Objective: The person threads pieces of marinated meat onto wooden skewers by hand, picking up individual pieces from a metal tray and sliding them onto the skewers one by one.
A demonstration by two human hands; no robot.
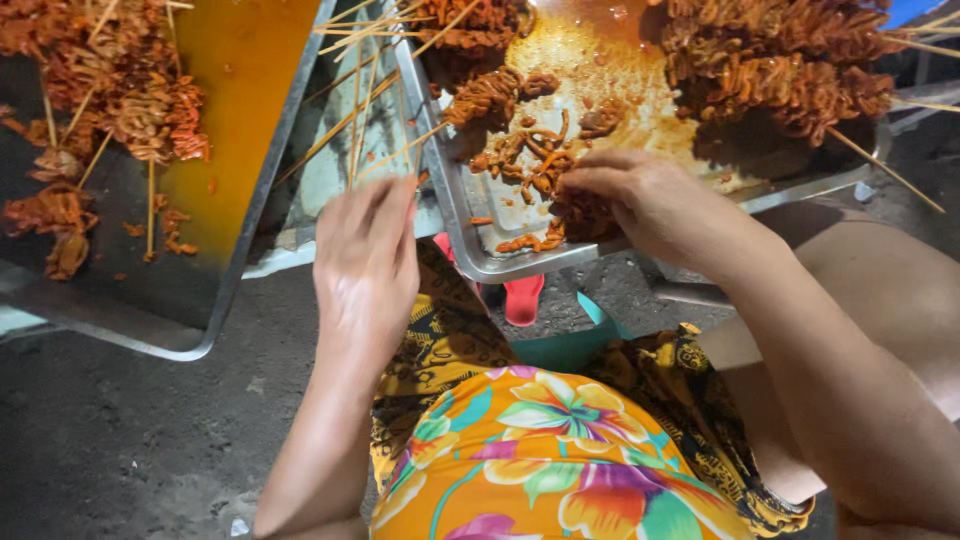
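Note:
My left hand (366, 262) hovers over the gap between two metal trays, fingers pointing up at a bundle of bare bamboo skewers (362, 110); whether it grips one I cannot tell. My right hand (640, 200) reaches into the near corner of the middle tray (520, 265), fingers curled on a clump of orange marinated meat strips (575, 212). More loose strips (525, 155) lie just beyond the fingers.
A left tray (250, 80) holds finished skewers (130, 110) in orange sauce. A heap of skewered meat (780, 70) fills the middle tray's far right. Dark rough ground lies below; a red sandal (523, 297) and a teal stool (570, 345) are under the tray.

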